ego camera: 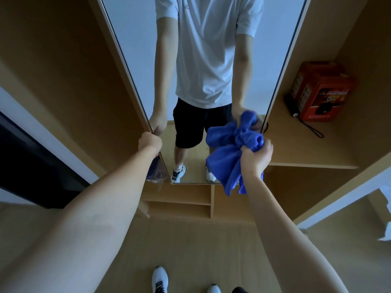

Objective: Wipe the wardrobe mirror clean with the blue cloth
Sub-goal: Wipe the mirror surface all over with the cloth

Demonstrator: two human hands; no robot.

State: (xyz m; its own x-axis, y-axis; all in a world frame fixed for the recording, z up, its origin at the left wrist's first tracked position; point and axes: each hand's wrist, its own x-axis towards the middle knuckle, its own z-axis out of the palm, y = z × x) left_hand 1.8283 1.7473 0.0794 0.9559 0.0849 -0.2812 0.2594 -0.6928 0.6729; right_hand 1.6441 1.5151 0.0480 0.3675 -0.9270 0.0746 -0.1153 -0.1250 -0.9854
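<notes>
A tall wardrobe mirror [139, 39] fills the middle of the head view and reflects a person in a white shirt and dark shorts. My left hand [150, 143] grips the mirror's left edge low down. My right hand [257, 157] holds a bunched blue cloth [227, 159] against the glass near its lower right side. Part of the cloth hangs down below my wrist, past the mirror's bottom edge.
Wooden wardrobe panels flank the mirror. On a shelf at the right stands an orange box [321, 92] with a black torch [292, 106] and its strap. Low shelves [179, 201] sit under the mirror. My white shoes [160, 279] stand on the wooden floor.
</notes>
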